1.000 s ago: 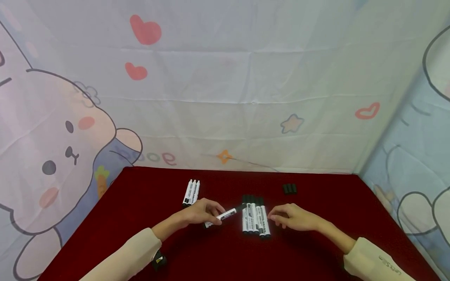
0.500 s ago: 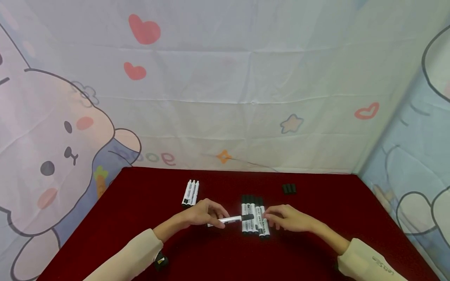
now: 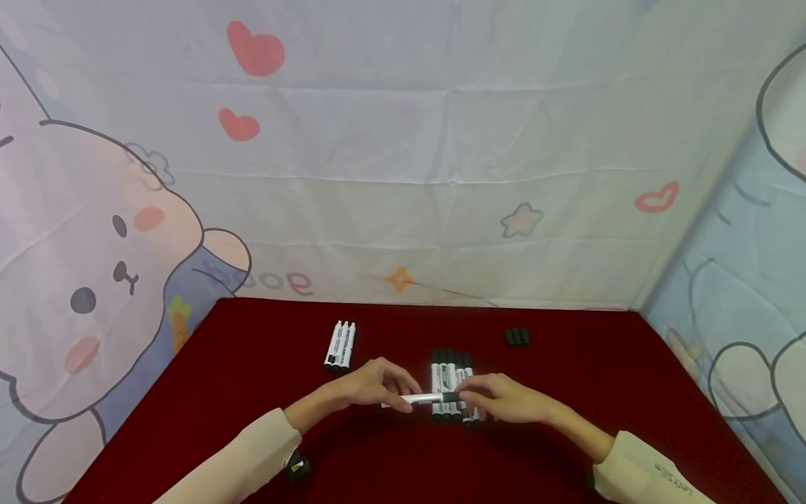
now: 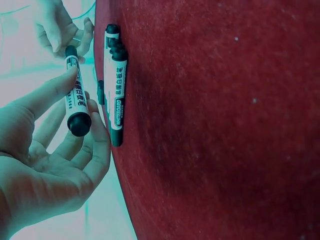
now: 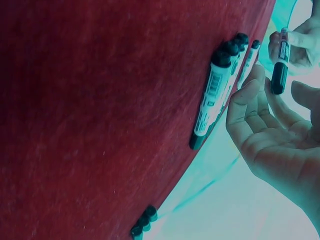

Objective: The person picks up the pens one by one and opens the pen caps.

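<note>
swung nearly level, after slanting up to the right a second ago: the pen [image 3: 423, 399] in the left hand [image 3: 375, 384], with black cap [image 3: 450, 397] toward the right hand [image 3: 506, 399]; on the right hand's part, a move leftward since then, from beside the row [image 3: 443, 378] to the end of that cap; for the work in hand, by judgement, both hands now at one pen, body steadied from the left, cap within reach from the right.

pinched at the body, between left thumb and fingers; around the cap, right fingers and thumb parted, with a gap on the thumb side in the right wrist view; no pinch to be seen there; cannot tell light touch from near miss.

held up off the table [image 3: 220, 378], in front of the row as seen from the head; farther left, three bare pens [image 3: 341, 346], white tips pointing away; farther right, three loose caps [image 3: 517, 337]; no shift in either.

readable on the row's nearest pen, left wrist view: "whiteboard" in capitals, beside 易擦白板笔; similar characters on the held pen; a barcode [image 5: 214, 84] in the right wrist view; on the right sleeve [image 3: 648, 469], lettering too small to trust; on the backdrop [image 3: 453, 140], something like a mirrored "good"; no brand legible.
</note>
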A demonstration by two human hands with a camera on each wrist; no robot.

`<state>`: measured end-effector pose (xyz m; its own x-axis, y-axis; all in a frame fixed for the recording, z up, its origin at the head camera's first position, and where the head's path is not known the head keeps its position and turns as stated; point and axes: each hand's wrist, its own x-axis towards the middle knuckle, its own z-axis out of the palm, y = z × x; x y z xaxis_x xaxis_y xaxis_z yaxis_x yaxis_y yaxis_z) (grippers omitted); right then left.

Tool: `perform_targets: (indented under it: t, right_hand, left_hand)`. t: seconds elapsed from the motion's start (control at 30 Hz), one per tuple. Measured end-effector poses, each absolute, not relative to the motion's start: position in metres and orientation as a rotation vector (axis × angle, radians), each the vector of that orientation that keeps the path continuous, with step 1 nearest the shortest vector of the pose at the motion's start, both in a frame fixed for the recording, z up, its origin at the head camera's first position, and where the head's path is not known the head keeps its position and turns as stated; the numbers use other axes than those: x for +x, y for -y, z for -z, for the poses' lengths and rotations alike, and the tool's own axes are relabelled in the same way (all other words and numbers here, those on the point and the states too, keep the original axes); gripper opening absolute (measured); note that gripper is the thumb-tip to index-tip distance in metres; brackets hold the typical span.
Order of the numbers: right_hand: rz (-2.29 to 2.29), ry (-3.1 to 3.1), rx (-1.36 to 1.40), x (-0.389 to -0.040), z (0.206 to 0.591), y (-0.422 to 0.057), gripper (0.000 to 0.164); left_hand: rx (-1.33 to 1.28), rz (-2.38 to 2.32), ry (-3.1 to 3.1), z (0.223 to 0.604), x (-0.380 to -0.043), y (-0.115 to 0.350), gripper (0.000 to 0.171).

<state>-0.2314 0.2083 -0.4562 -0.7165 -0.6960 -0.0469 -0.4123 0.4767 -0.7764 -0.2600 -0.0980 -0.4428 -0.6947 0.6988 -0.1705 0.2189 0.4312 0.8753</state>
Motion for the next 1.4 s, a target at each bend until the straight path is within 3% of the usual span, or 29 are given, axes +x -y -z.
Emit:
perform_targets:
  t: [0.4,0.67,0.93,1.17,1.4]
  right_hand:
    - [1.217,-2.184,-0.938,-0.229,0.458,-0.203,0.03]
    - [1.233,-2.148,-0.868,-0.228,0.457,-0.2,0.033]
    - [1.235,-2.067,-1.069,-0.238,0.471,-0.206,0.04]
    - [1.262,-2.017,-0.955,-0.235,0.462,-0.204,0.041]
    - [1.224,-2.025,-1.076,-0.245,0.475,-0.207,0.043]
  left_hand:
    - [0.818,-1.145,-2.208,0.442,-0.259,0.091,0.02]
    - [0.981,-1.032,-2.315,0.445,-0.258,0.083,0.021]
    - [1.106,-0.984,-2.393,0.449,-0.255,0.073,0.016]
    - [1.199,-1.044,-2.412,0.447,-0.251,0.068,0.015]
    - [1.263,-1.063,-2.408,0.448,-0.251,0.067,0.013]
